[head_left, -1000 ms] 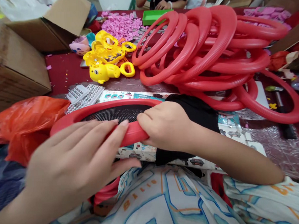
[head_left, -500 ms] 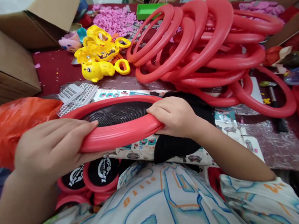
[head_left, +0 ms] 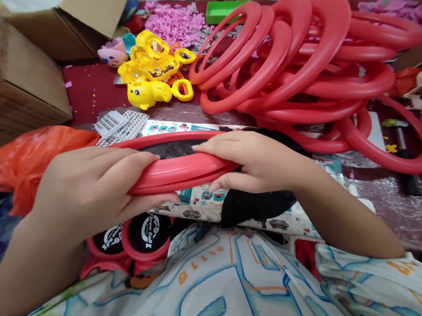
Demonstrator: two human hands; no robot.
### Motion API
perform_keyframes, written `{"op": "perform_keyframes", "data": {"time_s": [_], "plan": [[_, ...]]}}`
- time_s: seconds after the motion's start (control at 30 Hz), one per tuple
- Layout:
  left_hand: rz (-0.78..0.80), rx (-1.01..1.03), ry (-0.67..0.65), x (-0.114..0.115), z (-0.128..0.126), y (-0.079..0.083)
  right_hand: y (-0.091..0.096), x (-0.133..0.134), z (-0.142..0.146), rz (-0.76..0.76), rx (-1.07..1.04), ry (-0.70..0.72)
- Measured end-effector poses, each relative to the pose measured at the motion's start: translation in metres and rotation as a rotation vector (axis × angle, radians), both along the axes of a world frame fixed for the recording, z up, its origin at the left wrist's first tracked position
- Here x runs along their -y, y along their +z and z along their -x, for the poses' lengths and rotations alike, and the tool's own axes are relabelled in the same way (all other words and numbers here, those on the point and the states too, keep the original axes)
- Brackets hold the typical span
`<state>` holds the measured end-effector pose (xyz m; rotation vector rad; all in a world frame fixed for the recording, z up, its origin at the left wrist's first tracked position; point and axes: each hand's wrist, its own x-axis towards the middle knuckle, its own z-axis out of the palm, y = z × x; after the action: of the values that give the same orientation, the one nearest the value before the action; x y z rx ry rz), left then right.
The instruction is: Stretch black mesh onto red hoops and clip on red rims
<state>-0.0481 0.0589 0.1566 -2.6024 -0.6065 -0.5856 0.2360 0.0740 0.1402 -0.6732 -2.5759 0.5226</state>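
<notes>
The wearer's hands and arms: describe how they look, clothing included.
The left hand and right hand are bare, with no gloves, rings or watch showing. The forearms are uncovered too. The right sleeve is loose and white with blue outlines and orange marks, matching the shirt.

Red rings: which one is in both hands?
The mesh-filled red ring before the torso, left hand and right hand on its near rim. The piled rings beyond show open middles; no hand touches them.

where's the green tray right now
In the head view, the green tray is near the top centre, right of the pink pieces and behind the red rings.
</notes>
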Motion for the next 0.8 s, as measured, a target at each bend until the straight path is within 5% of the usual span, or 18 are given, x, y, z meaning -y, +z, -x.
{"op": "perform_keyframes", "data": {"time_s": [0.27, 0.57, 0.8], "plan": [[-0.007, 0.078, -0.004, 0.000, 0.006, -0.003, 0.008, 0.010, 0.013, -0.210, 0.068, -0.086], [0.165, 0.195, 0.038, 0.001, 0.041, -0.026, -0.015, 0.010, -0.020, -0.434, 0.024, -0.168], [0.050, 0.086, 0.097, 0.029, -0.010, 0.002, -0.015, 0.029, 0.010, -0.616, -0.057, -0.171]]}}
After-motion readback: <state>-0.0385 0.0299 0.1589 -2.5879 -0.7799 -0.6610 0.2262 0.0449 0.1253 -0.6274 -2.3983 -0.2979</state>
